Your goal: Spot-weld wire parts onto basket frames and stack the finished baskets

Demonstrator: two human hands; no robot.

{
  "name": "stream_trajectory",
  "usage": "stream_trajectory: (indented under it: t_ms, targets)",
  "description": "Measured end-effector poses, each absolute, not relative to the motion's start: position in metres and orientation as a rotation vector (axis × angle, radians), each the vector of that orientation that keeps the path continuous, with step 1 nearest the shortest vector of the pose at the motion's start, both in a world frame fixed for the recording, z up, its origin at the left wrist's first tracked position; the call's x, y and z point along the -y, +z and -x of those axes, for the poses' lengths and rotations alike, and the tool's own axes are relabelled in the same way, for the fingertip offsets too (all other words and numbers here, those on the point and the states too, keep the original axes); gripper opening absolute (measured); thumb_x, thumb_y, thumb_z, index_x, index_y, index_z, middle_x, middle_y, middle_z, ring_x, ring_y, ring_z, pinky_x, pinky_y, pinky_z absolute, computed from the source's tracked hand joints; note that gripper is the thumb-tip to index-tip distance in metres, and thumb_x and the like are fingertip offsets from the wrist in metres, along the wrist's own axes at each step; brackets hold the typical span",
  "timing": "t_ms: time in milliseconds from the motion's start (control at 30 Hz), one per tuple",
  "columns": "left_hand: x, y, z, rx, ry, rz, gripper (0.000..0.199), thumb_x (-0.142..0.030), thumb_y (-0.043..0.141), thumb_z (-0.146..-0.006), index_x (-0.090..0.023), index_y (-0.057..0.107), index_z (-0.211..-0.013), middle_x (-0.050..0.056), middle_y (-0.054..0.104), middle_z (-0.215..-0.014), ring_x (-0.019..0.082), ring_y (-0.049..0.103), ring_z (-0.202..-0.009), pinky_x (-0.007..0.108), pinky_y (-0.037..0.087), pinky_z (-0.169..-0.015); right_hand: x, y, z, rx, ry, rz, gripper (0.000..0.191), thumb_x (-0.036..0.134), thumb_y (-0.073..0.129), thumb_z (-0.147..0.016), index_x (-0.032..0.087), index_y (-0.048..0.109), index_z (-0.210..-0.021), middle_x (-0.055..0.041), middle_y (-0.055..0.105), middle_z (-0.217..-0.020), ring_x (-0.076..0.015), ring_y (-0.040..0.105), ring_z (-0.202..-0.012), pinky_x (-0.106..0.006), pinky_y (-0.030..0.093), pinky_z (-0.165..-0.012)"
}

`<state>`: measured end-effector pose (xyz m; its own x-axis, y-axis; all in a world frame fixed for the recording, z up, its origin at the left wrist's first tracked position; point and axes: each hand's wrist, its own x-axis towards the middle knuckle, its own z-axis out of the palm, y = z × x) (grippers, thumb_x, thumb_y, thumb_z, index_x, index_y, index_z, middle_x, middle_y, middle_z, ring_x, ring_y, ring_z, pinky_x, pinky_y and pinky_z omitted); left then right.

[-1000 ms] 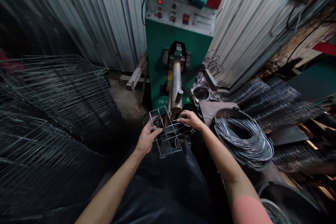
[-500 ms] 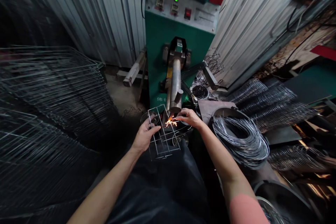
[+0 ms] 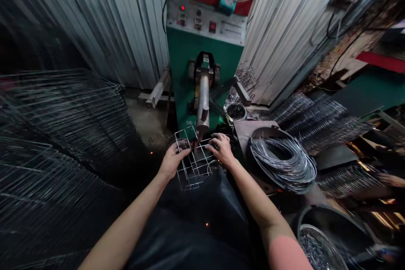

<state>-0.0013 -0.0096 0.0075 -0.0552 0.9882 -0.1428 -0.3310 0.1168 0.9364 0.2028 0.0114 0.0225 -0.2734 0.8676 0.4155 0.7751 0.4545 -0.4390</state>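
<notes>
The wire frame (image 3: 195,161), already a grid of crossed wires, is near the metal rod (image 3: 203,99)'s lower end, gripped by the left hand (image 3: 170,162)'s fingers; the right hand (image 3: 223,150)'s fingers bend at its right side, grip unclear, and remaining joints cannot be told.

The right sleeve (image 3: 287,252) is pink, the lap covering (image 3: 190,234) dark.

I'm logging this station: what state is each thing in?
Wire frame, held at the machine's metal arm
Left hand, gripping the frame
Right hand, fingers bent, at the frame's right side
Red indicator light, lit
Second indicator light, unlit
Wire coil, lying in a round tub
Wire grids at left, stacked
Lower spark, glowing
</notes>
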Motion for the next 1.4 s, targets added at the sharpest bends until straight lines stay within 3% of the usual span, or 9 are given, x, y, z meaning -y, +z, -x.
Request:
stream_trajectory:
  t_ms: [100, 233, 1100, 1400]
  targets:
    - [0.012, 0.008, -0.002, -1.079, 1.360, -0.810, 0.041, -0.029, 0.079, -0.047, -0.015, 0.055, -0.078, -0.004, 0.057, -0.063, 0.009, 0.052, -0.059, 0.024, 0.040, -0.062, -0.015, 0.021, -0.211, 2.079, 0.377, 1.325, 0.026, 0.045, 0.062, -0.077, 0.020, 0.062, -0.069, -0.0058, 0.061, -0.111, -0.0226, 0.048, -0.110, -0.040, 0.026, -0.094]
    - [0.017, 0.006, -0.007, -1.070, 1.431, -0.819, 0.037, -0.027, 0.078, -0.050, -0.017, 0.052, -0.075, -0.006, 0.054, -0.062, 0.008, 0.050, -0.058, 0.023, 0.040, -0.062, -0.024, 0.023, -0.225, 2.053, 0.534, 1.283, 0.029, 0.046, 0.063, -0.076, 0.019, 0.060, -0.065, -0.0057, 0.061, -0.111, -0.0227, 0.050, -0.108, -0.041, 0.027, -0.093]
    - [-0.008, -0.003, -0.009, -0.983, 1.606, -0.631, 0.038, -0.021, 0.078, -0.048, -0.017, 0.051, -0.075, -0.007, 0.053, -0.066, 0.007, 0.051, -0.060, 0.022, 0.041, -0.064, -0.069, 0.028, -0.216, 2.273, 0.421, 1.229, 0.025, 0.042, 0.068, -0.073, 0.019, 0.062, -0.065, -0.0049, 0.060, -0.096, -0.0227, 0.045, -0.103, -0.038, 0.030, -0.087]
    - [-0.016, -0.007, -0.008, -0.980, 1.594, -0.599, 0.039, -0.020, 0.078, -0.046, -0.016, 0.052, -0.075, -0.007, 0.053, -0.067, 0.005, 0.050, -0.061, 0.020, 0.039, -0.066, -0.074, 0.030, -0.215, 2.289, 0.451, 1.261, 0.027, 0.045, 0.066, -0.074, 0.019, 0.064, -0.068, -0.0057, 0.060, -0.099, -0.0230, 0.044, -0.105, -0.038, 0.030, -0.087]
